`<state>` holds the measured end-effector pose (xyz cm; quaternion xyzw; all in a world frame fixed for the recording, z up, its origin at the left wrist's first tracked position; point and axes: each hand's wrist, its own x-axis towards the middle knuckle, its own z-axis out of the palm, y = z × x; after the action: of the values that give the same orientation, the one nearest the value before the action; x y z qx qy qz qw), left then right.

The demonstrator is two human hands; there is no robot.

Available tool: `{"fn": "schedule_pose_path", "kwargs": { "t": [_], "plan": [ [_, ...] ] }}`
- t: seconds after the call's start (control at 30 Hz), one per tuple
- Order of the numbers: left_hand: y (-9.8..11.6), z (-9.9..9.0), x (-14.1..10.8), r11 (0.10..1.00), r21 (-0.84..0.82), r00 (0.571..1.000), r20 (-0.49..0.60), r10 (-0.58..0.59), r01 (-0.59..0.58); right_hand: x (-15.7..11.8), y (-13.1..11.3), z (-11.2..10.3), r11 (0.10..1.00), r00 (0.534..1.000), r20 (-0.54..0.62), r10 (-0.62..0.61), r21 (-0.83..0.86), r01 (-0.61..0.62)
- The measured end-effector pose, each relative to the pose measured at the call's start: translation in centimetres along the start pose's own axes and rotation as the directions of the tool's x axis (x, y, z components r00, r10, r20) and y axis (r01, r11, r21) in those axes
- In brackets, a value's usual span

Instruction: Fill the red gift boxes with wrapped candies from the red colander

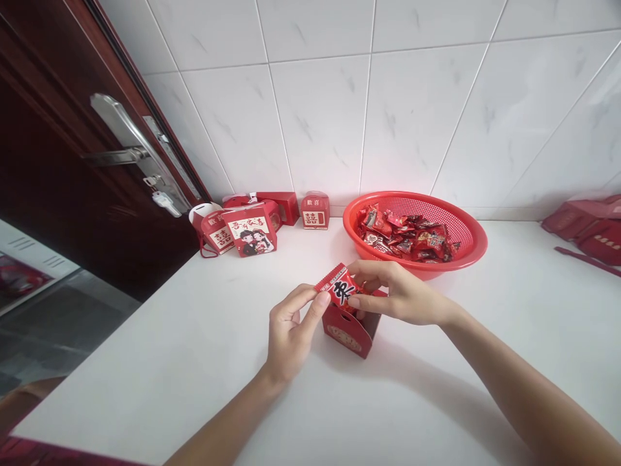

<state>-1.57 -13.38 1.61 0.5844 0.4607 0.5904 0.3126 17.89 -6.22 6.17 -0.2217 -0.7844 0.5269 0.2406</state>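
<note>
A red wrapped snack packet (341, 287) with one large black character is tilted above a small open red gift box (347, 333). My left hand (294, 330) pinches the packet's left edge between thumb and fingers. From the right, my right hand (395, 294) has its thumb on the packet's lower right side, with its other fingers curled partly behind. The box stands on the white tabletop with a gold pattern on its front panel. Part of its inside is hidden by the packet and my fingers.
A red plastic basket (473, 249) holding many wrapped snacks stands behind my right hand. Several red gift boxes (253, 232) sit at the back left, with one small box (315, 212) by the tiled wall. A red bag (587, 230) lies far right. A dark door (48, 129) borders the left.
</note>
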Motion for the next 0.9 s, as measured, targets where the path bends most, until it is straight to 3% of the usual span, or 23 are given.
{"fn": "schedule_pose_path", "kwargs": {
  "t": [0.17,0.5,0.9],
  "plan": [
    [0.34,0.11,-0.17,1.000,0.004,0.999,-0.043,0.016,-0.015,-0.01,-0.03,0.41,0.997,0.998,-0.023,-0.060,-0.059,0.058],
    [0.75,0.24,-0.15,0.998,-0.056,1.000,-0.021,-0.022,0.021,0.12,-0.04,0.54,0.997,0.998,-0.037,-0.058,0.046,0.060],
    [0.46,-0.10,-0.15,0.974,-0.155,0.986,0.014,-0.166,0.166,0.06,-0.08,0.25,0.998,0.999,0.025,-0.025,0.060,0.024]
  ]
}}
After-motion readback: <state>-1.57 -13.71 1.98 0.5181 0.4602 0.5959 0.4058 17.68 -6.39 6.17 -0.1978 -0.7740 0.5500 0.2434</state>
